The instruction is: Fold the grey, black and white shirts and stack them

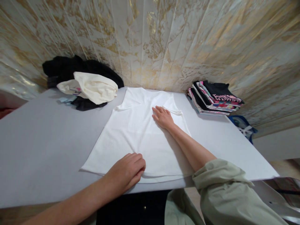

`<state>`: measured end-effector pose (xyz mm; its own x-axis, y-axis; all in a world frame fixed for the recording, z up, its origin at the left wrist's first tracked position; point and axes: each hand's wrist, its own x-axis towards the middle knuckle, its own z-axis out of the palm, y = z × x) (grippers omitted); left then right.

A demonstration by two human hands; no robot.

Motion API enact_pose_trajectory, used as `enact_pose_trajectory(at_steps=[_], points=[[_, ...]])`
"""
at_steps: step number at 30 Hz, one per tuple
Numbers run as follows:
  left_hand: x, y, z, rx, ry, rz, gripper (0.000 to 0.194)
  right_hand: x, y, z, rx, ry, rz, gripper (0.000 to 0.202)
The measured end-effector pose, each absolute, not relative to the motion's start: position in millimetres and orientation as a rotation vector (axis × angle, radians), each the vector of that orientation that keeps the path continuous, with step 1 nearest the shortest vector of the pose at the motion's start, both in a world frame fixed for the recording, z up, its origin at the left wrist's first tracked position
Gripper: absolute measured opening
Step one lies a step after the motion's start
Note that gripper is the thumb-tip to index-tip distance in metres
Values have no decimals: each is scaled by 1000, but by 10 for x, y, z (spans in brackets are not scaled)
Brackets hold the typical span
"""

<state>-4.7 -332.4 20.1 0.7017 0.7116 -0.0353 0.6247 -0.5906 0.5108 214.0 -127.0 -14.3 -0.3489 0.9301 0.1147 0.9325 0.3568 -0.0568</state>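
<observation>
A white sleeveless top [122, 134] lies spread on the table, its neckline toward the wall and its hem near the front edge. My left hand [130, 168] is closed at the middle of the hem, fingers curled under. Creases in the fabric run up from that grip, though the fingertips themselves are hidden. Farther up, my right hand [162, 117] rests flat on the chest of the top, right of centre, with its fingers stretched out.
A pale table [47, 140] stands against a gold-patterned wall. At the back left is a loose heap with a cream garment [96, 87] and a black garment [70, 67]. A stack of folded clothes [215, 98] sits at the back right, with a blue item [243, 126] beyond the table edge.
</observation>
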Motion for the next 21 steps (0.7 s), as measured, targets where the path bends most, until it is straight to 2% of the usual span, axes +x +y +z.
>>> enact_pose_trajectory(at_steps=[6, 9, 15, 21], points=[[-98, -3413, 341, 2337, 1048, 96, 9, 2151, -1262, -163, -1707, -2492, -49, 53], [-228, -3436, 327, 2282, 1196, 145, 6, 2150, -1262, -167, -1691, -2505, -70, 53], [-774, -3593, 248, 2232, 1477, 268, 14, 2158, -1264, -187, -1670, -2496, -78, 52], [-1093, -3663, 257, 2176, 1661, 204, 13, 2164, -1266, -200, -1666, -2493, -96, 53]])
